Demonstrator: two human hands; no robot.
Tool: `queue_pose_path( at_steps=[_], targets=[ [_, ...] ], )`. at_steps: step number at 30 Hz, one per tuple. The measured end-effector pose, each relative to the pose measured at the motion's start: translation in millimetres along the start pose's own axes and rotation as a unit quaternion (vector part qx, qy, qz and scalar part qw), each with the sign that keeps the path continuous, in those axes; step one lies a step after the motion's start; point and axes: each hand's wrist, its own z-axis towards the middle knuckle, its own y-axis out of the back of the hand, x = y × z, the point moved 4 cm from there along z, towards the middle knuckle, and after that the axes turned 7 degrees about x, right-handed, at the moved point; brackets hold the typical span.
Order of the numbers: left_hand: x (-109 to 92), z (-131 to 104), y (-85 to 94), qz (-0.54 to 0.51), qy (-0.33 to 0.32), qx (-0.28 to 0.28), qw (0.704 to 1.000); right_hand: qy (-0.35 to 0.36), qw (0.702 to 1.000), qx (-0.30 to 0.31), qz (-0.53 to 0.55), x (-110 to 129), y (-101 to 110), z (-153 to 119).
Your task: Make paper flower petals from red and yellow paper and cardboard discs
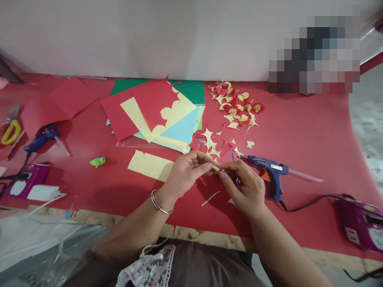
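- Left hand [187, 175]: thumb and index pinch the yellow piece [216, 168]; other fingers curled close behind.
- Right hand [248, 185]: thumb and index bent in close at the right end of the yellow piece; cannot tell if they grip it.
- Yellow piece: small, between both hands, above the table [119, 191], near its front edge.
- Bangles [156, 203] on left wrist.
- Right glue gun [271, 169]: on its side just beyond and right of right hand, nozzle pointing left, clear glue stick [305, 175] out the back.
- Thin yellow strip [211, 198]: on table, below the hands.
- Yellow sheet [149, 164]: flat, partly behind left hand.
- Paper stack [179, 133]: beyond left hand; red, yellow, blue, green sheets overlapping, some with scalloped cut edges.
- Scraps [211, 143]: red and yellow, scattered just beyond the hands.
- Red-yellow petals [239, 105]: folded, heaped among scraps, right of paper stack.
- Green scrap [97, 161]: crumpled, left of yellow sheet.
- Far left: left glue gun [44, 137], yellow-handled scissors [12, 129], red sheets [70, 97], purple box [34, 179] with white plug [43, 192].
- Far right: another purple box [357, 223].
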Motion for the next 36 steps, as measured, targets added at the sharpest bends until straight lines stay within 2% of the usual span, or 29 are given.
queue_pose_path(
  at_steps=[6,12,19,22,24,26,28,31,36],
  targets=[
    [-5,-2,0.9,0.032,0.009,-0.003,0.999,0.011,1.000,0.003,0.005,-1,-2,0],
    [-5,-1,0.3,0.050,-0.018,0.005,0.999,0.013,1.000,0.020,0.011,-1,-4,1],
    [-10,-5,1.7,0.179,-0.063,0.018,0.982,0.015,0.999,0.024,0.018,-1,-4,2],
    [-17,-8,10.4,0.219,-0.076,0.020,0.972,0.023,0.999,0.022,0.021,-1,-4,1],
    [-25,-10,26.0,0.268,-0.093,-0.027,0.959,0.024,0.999,0.018,0.019,-2,-4,0],
    [-36,-13,45.6,0.350,-0.122,-0.110,0.922,0.023,1.000,0.014,0.016,-3,-4,0],
    [-39,-12,60.3,0.426,-0.110,-0.136,0.888,0.024,1.000,0.014,0.012,-4,-4,-1],
    [-33,-9,71.5,0.493,-0.073,-0.120,0.859,0.029,0.999,0.022,0.005,-5,-6,0],
    [-20,-5,71.9,0.553,-0.057,-0.081,0.828,0.035,0.999,0.021,-0.011,-6,-7,1]
  ],
)
